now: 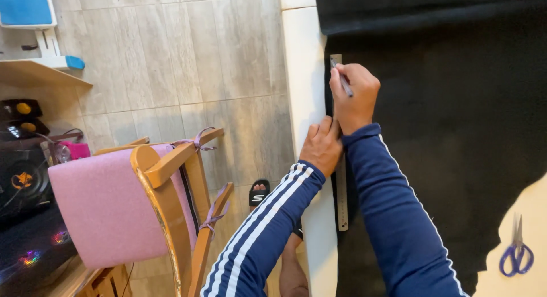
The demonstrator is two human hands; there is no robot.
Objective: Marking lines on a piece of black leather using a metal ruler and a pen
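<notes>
We press our left hand flat on the ruler; beside it, our right hand pinches what looks like a pencil over black fabric.

Blue-handled scissors on the table; wooden chair with pink cushion.

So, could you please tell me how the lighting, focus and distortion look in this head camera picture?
In the head view, warm, soft light falls evenly; the black fabric shows little detail, only faint folds. The right hand with its pencil and the left hand on the ruler look fairly sharp. Wide-angle distortion tilts the wooden chair and table edge. No strong glare shows.
</notes>
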